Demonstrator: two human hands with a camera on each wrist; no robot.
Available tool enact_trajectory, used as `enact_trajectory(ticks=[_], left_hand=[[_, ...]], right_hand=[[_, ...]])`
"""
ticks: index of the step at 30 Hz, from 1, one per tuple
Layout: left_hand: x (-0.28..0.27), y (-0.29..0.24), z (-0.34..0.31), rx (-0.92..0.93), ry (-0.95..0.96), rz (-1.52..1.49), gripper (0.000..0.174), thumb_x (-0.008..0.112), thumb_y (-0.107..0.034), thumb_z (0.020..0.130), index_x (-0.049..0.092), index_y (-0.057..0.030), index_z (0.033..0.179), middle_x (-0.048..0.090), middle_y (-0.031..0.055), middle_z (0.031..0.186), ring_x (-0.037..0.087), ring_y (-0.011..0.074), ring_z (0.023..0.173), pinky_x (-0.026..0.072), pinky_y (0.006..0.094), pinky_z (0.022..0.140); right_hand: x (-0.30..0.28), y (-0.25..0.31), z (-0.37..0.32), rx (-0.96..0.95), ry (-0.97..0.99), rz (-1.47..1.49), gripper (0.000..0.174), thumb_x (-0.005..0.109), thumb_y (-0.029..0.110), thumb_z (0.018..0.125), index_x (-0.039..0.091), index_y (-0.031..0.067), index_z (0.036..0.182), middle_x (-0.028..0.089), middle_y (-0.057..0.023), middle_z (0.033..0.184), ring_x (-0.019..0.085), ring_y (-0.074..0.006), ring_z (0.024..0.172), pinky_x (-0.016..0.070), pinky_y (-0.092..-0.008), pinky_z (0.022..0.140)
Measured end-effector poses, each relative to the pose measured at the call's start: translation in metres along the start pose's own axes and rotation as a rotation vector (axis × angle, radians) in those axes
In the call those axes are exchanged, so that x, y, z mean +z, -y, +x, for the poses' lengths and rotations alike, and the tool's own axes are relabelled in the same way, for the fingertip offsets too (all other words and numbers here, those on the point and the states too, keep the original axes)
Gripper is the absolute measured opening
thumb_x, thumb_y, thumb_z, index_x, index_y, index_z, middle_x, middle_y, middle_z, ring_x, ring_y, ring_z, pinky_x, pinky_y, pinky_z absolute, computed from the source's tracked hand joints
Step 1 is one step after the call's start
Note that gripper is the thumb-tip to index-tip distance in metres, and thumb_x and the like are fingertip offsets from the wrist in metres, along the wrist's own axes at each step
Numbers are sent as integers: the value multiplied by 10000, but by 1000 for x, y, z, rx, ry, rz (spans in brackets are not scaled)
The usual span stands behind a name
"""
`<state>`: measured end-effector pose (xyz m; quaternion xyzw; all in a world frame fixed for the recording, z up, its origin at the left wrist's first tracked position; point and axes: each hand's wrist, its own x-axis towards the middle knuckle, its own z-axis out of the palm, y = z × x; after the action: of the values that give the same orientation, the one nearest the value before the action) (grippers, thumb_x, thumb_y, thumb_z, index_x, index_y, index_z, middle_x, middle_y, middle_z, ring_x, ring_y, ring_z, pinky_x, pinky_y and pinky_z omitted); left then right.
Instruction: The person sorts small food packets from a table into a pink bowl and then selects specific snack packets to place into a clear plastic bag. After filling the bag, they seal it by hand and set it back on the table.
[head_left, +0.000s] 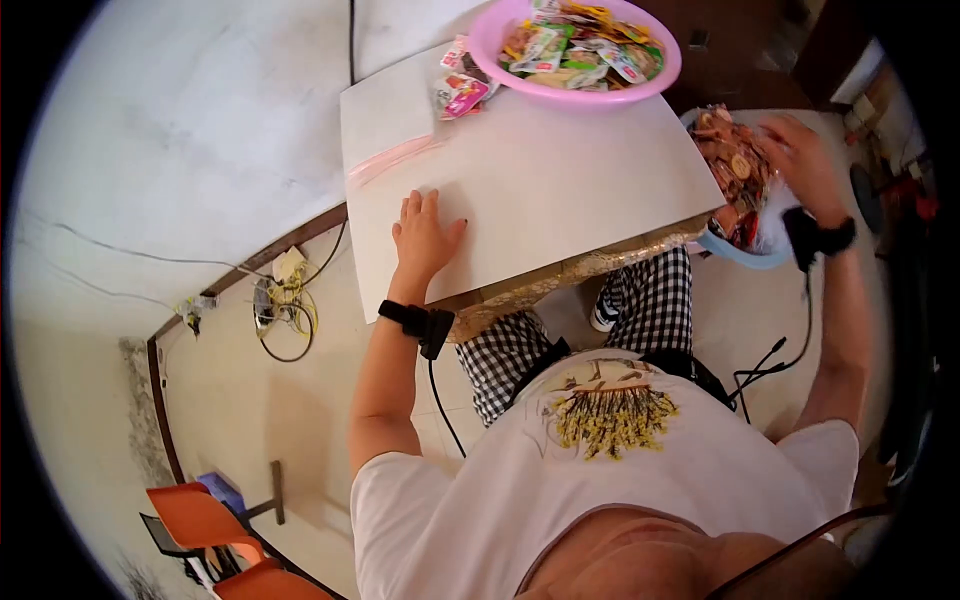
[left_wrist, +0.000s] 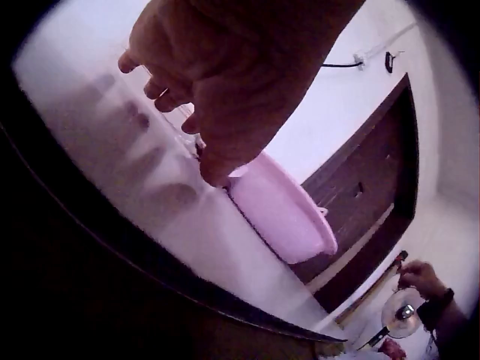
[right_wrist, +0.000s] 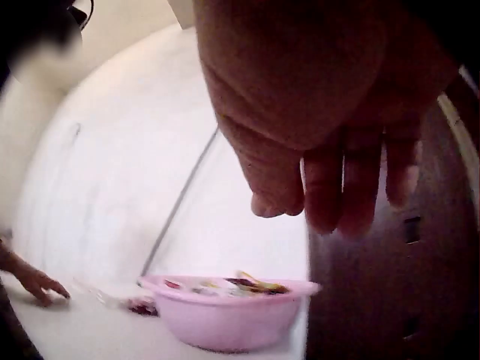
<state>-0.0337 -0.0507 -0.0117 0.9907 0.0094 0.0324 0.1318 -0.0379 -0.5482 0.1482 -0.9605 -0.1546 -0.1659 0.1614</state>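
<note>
Tabletop (head_left: 560, 190) is lying under the left hand (head_left: 425, 240), whose fingers are spreading slightly, palm down, with the thumb standing out to the side; how much of the palm is touching the surface is not showing. Just beyond its fingertips a pale pink strip (head_left: 400, 158) is lying near the tabletop's edge, too washed out to identify. Farther beyond, loose packets (head_left: 462, 92) are lying beside a pink basin (head_left: 600, 98), which is holding a heap of colourful packets (head_left: 580, 50); their print is blurring.

The right hand (head_left: 805, 160) is hovering off the tabletop's other side, over a blue basin (head_left: 765, 258). Its fingers are extending loosely, with narrow gaps between some of them in the right wrist view, and nothing is visibly sitting in its grip. Whether its fingertips are touching the reddish-brown packets (head_left: 735, 165) below, you cannot tell. The tabletop is cutting off part of the blue basin, and clear plastic (head_left: 775, 215) is covering some of its contents beneath the right wrist.
</note>
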Motion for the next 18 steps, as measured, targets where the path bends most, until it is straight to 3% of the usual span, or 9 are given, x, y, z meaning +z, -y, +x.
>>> enact_trajectory(ticks=[4,6,10,12,18], left_hand=[[8,7,2,11,-18,47,661,596,-435,834,436,-64,1358,296,241,1478,235,382,1391,190,617,1062],[17,6,-2,11,-82,72,657,576,-449,841,438,-62,1353,288,237,1483,221,383,1394,172,618,1064],[13,-9,-4,-6,-98,66,636,562,-414,857,424,-57,1365,298,237,1478,241,377,1387,194,610,1060],[14,-8,-4,-3,-124,50,624,565,-423,853,448,-42,1334,294,249,1474,236,390,1383,193,618,1048],[19,-8,-5,5,-154,76,636,570,-414,845,449,-23,1331,320,251,1453,256,391,1367,184,612,1054]], right_hand=[[89,78,78,-446,10,233,198,622,117,812,623,29,989,623,-132,922,599,-313,860,484,-381,749],[133,123,103,-565,97,302,175,630,145,801,627,42,942,621,-125,893,600,-320,828,481,-406,732],[215,176,126,-573,278,326,193,655,230,788,644,76,904,630,-119,859,612,-326,832,479,-435,728],[230,191,132,-612,350,249,202,665,219,793,641,78,937,621,-102,869,612,-298,831,484,-405,729],[177,179,189,-444,294,228,180,629,218,830,656,70,929,653,-104,874,626,-281,815,490,-378,729]])
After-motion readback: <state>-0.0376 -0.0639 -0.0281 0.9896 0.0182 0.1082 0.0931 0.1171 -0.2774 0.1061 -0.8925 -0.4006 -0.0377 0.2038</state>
